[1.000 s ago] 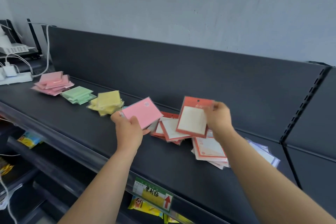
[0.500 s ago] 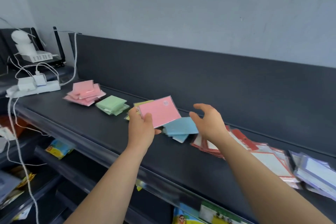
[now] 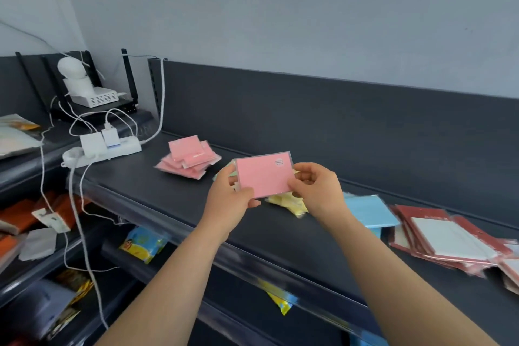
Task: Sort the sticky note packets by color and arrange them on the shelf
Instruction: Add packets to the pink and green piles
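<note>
Above the shelf (image 3: 134, 185), the left hand (image 3: 227, 199) and right hand (image 3: 317, 194) hold a pink packet (image 3: 264, 175), fingers pinching its side edges. It partly hides a yellow pile (image 3: 292, 203). A pink pile (image 3: 191, 159) lies left, blue packets (image 3: 370, 211) and red packets (image 3: 449, 236) right, and a power strip (image 3: 112, 149) far left.

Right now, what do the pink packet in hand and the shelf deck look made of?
The pink packet: matte pink paper pad, apparently inside a clear plastic sleeve; a pale glossy border shows round its edges. The shelf: probably painted sheet metal, dark grey with a satin sheen; flat thin deck, soft light reflections along it. Both judged by look alone.
</note>
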The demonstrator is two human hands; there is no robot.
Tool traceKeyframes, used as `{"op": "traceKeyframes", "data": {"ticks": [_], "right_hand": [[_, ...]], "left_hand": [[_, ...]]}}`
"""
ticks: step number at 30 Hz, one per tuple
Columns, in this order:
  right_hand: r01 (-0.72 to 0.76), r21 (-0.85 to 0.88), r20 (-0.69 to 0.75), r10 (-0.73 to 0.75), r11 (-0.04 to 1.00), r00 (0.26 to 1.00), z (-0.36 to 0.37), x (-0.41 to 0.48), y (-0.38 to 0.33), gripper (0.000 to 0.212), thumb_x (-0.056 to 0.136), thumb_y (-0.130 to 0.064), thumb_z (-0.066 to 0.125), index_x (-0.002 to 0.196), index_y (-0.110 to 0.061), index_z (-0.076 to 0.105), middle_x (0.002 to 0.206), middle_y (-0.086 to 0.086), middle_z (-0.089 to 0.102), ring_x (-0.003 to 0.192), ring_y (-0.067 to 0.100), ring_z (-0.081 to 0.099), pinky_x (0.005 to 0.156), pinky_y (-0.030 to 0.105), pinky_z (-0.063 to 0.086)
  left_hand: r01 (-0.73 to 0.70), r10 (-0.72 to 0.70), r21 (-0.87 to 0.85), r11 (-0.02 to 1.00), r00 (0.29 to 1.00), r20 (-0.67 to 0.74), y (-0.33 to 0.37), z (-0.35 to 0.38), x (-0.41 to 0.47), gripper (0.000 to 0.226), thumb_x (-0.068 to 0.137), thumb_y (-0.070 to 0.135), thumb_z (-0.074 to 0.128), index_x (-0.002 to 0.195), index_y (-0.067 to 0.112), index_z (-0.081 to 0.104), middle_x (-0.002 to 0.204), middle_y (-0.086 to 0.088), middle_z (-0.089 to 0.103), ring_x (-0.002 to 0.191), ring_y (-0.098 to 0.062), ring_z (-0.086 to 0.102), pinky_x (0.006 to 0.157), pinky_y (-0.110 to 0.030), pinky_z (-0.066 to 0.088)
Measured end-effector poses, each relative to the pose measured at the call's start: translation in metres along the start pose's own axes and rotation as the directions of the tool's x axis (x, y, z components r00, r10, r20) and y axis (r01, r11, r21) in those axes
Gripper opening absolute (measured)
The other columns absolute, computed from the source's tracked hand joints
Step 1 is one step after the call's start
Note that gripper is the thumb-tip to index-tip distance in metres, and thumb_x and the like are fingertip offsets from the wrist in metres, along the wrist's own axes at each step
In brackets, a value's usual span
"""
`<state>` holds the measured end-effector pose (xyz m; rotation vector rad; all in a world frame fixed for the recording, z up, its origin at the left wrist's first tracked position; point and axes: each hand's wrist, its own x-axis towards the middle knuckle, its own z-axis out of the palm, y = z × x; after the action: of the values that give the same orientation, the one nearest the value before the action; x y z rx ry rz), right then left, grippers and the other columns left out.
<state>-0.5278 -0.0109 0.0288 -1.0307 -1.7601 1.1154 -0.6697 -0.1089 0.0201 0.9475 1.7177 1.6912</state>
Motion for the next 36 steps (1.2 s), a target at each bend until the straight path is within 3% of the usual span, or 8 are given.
{"op": "traceKeyframes", "data": {"ticks": [7,12,16,20,22,29,32,36], "right_hand": [[0.031,0.003,0.055,-0.031,1.0,0.998,0.052,0.031,-0.01,0.024,0.084,-0.01,0.067,0.108,-0.011,0.064,0.092,0.002,0.068,0.076,0.016,0.067,0.077,0.035,0.058],[0.021,-0.006,0.119,-0.02,1.0,0.993,0.095,0.055,-0.017,0.022,0.085,-0.012,0.066,0.107,-0.011,0.065,0.09,0.0,0.068,0.072,0.013,0.066,0.082,0.038,0.057],[0.047,-0.072,0.151,-0.036,0.996,0.988,0.133,0.069,-0.028,0.017,0.085,-0.012,0.06,0.099,-0.014,0.07,0.087,0.0,0.071,0.078,0.02,0.068,0.079,0.037,0.056],[0.099,-0.133,0.149,-0.079,0.986,0.986,0.166,0.087,-0.038,0.019,0.086,-0.009,0.055,0.092,-0.016,0.072,0.077,-0.003,0.067,0.063,0.011,0.055,0.061,0.025,0.046],[0.1,-0.181,0.141,-0.075,0.978,0.987,0.182,0.096,-0.041,0.018,0.086,-0.007,0.054,0.088,-0.013,0.071,0.072,-0.001,0.064,0.056,0.011,0.048,0.053,0.024,0.041],[0.078,-0.383,0.095,-0.045,0.92,0.994,0.226,0.12,-0.039,0.017,0.084,-0.011,0.052,0.087,-0.003,0.067,0.081,0.012,0.068,0.076,0.031,0.062,0.066,0.037,0.051],[0.072,-0.464,0.1,-0.029,0.883,0.995,0.234,0.122,-0.037,0.016,0.085,-0.015,0.051,0.087,-0.007,0.064,0.088,0.012,0.065,0.078,0.03,0.061,0.063,0.032,0.048],[0.103,-0.581,0.08,-0.07,0.807,0.994,0.23,0.117,-0.04,0.013,0.091,-0.02,0.049,0.087,-0.01,0.056,0.101,0.009,0.056,0.085,0.026,0.053,0.066,0.03,0.037]], "left_hand": [[-0.048,0.048,0.002,0.999,0.976,-0.214,-0.014,-0.042,0.035,0.041,0.082,-0.004,0.063,0.12,0.011,0.061,0.106,0.0,0.069,0.089,-0.011,0.069,0.075,-0.029,0.06],[-0.068,0.098,0.114,0.991,0.954,-0.283,-0.018,-0.076,0.059,0.032,0.079,0.001,0.067,0.102,0.024,0.068,0.099,0.008,0.07,0.09,-0.014,0.069,0.085,-0.04,0.057],[-0.077,0.134,0.207,0.975,0.95,-0.28,-0.015,-0.105,0.084,0.033,0.082,0.0,0.064,0.094,0.031,0.066,0.094,0.013,0.065,0.089,-0.01,0.064,0.078,-0.024,0.051],[-0.078,0.152,0.296,0.952,0.96,-0.234,-0.014,-0.135,0.117,0.032,0.083,0.003,0.063,0.102,0.028,0.067,0.091,0.016,0.065,0.087,-0.007,0.062,0.07,-0.016,0.044],[-0.083,0.154,0.341,0.936,0.97,-0.186,-0.017,-0.148,0.135,0.033,0.084,0.004,0.061,0.109,0.025,0.069,0.099,0.012,0.067,0.093,-0.008,0.063,0.073,-0.017,0.045],[-0.127,0.179,0.499,0.857,0.982,-0.058,-0.034,-0.176,0.183,0.031,0.083,0.009,0.06,0.109,0.023,0.068,0.106,0.001,0.067,0.094,-0.016,0.063,0.078,-0.027,0.046],[-0.136,0.173,0.548,0.825,0.985,-0.016,-0.043,-0.181,0.194,0.026,0.083,0.012,0.06,0.106,0.021,0.068,0.101,-0.004,0.067,0.089,-0.018,0.062,0.072,-0.026,0.043],[-0.165,0.218,0.677,0.717,0.976,0.007,-0.048,-0.182,0.197,0.029,0.086,0.021,0.058,0.114,0.017,0.065,0.108,-0.009,0.061,0.1,-0.029,0.056,0.086,-0.037,0.045]]}}
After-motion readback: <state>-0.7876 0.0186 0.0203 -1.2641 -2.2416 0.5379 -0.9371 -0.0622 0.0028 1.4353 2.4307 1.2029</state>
